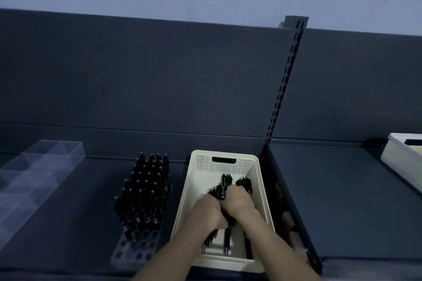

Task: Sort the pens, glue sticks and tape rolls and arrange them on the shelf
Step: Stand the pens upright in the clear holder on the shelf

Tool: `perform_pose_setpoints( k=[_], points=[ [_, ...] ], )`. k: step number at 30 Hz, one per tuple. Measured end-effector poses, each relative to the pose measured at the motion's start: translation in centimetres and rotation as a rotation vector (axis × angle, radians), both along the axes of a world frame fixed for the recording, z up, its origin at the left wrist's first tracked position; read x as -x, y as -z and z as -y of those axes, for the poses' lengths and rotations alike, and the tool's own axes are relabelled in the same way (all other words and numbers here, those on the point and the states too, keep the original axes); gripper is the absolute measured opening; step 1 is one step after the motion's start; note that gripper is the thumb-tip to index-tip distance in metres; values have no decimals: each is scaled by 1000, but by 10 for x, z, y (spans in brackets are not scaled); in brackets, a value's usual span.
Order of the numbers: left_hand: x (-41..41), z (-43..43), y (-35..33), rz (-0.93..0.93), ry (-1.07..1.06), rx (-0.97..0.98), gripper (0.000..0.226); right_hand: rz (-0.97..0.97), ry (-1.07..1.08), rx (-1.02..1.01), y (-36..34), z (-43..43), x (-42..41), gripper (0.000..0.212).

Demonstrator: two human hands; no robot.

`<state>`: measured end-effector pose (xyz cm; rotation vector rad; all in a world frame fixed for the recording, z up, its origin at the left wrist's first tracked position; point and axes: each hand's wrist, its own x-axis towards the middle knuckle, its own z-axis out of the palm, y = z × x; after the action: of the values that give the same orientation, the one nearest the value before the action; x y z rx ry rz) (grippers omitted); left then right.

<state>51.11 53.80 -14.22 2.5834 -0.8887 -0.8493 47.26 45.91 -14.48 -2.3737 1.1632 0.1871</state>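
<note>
Pens [226,180] gripped by left hand [205,212], right hand [238,202] — in basket [205,164]

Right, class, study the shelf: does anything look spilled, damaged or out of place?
Nothing spilled or damaged. The only untidy spot is the white basket, where black pens lie jumbled at mixed angles, unlike the upright ones in the rack.

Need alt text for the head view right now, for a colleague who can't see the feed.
The left hand and right hand grip black pens inside a white basket on a dark shelf. To its left, a holder mostly full of upright pens, then a clear box.
</note>
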Motion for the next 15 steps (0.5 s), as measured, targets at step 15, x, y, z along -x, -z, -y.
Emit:
perform_pose_setpoints(
  k=[15],
  points=[
    [-15,10,17,12,-27,28,9,619,242,-520,-22,4,59,29]
  ],
)
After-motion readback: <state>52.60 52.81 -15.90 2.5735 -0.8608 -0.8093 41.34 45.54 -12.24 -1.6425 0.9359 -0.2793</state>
